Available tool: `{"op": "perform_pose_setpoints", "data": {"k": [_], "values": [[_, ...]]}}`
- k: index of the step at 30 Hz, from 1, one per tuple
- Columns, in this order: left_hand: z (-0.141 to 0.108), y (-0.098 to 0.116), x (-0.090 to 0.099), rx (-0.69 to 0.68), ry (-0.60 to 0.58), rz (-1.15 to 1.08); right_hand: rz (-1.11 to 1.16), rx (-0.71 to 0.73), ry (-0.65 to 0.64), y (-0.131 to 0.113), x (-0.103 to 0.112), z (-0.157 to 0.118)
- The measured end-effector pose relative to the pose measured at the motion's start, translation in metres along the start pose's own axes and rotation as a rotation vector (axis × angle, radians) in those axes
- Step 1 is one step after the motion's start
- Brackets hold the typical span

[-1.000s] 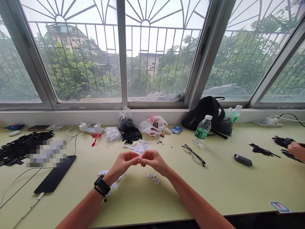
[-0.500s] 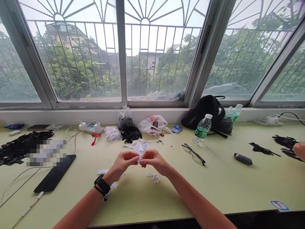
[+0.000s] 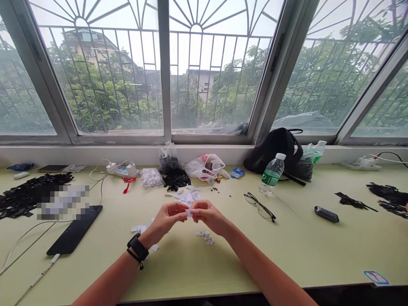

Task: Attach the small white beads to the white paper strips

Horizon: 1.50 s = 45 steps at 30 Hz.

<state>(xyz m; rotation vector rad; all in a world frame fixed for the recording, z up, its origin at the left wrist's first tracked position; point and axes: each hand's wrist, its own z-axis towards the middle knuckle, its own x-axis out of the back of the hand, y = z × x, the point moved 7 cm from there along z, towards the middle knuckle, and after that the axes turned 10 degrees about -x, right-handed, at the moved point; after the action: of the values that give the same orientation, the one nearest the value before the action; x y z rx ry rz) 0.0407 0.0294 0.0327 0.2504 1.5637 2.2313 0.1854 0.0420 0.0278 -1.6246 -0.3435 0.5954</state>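
My left hand [image 3: 172, 216] and my right hand [image 3: 207, 216] meet above the middle of the table, fingertips pinched on one small white piece [image 3: 190, 213], like a scrap of fabric or paper. Fingers cover most of it. Just beyond them lies a loose pile of white pieces [image 3: 188, 195]. Several small white ring-like discs [image 3: 207, 239] sit on the table below my right hand. More flat white pieces [image 3: 137, 228] are partly hidden by my left wrist, which wears a black watch [image 3: 137, 246].
Eyeglasses [image 3: 259, 207], a water bottle [image 3: 272, 175] and a black case [image 3: 327, 214] lie to the right. Black strips [image 3: 35, 189] and a dark tablet [image 3: 75, 231] with a cable are left. Plastic bags [image 3: 205, 166] line the back. A co-worker's hand barely shows at the right edge.
My fingertips have shifted slightly on the white piece, and less of it sticks out. The co-worker's hand has moved right, almost out of view. The whole view has shifted a little.
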Motion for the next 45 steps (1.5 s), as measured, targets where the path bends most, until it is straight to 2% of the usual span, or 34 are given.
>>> {"op": "perform_pose_setpoints", "data": {"k": [4,11,18,23,26,31,35,38,42,45], "values": [[0.001,-0.003,0.0,-0.011,0.004,0.047,-0.008,-0.022,0.006,0.005,0.0,0.003],[0.002,-0.01,-0.006,-0.1,-0.093,0.051,0.055,-0.005,0.03,0.007,0.005,0.005],[-0.002,-0.009,-0.014,-0.043,-0.12,-0.028,0.118,0.019,0.122,0.004,0.016,0.006],[-0.003,-0.012,-0.015,0.024,-0.13,0.036,0.02,0.05,0.229,0.003,0.022,0.008],[-0.001,-0.013,-0.007,0.032,-0.072,0.087,-0.039,0.06,0.216,0.003,0.016,0.007],[0.002,-0.011,0.008,0.003,0.059,0.13,-0.249,0.006,0.075,0.013,-0.005,0.009],[0.002,-0.013,0.012,0.01,0.093,0.121,-0.286,-0.006,0.041,0.018,-0.007,0.01],[0.002,-0.015,0.014,0.002,0.14,0.106,-0.253,0.045,0.073,0.01,-0.002,0.009],[0.002,-0.018,0.016,0.016,0.2,0.054,-0.245,0.086,0.197,-0.001,0.01,0.006],[0.001,-0.018,0.015,0.029,0.19,0.02,-0.292,0.102,0.193,-0.002,0.008,0.005]]}}
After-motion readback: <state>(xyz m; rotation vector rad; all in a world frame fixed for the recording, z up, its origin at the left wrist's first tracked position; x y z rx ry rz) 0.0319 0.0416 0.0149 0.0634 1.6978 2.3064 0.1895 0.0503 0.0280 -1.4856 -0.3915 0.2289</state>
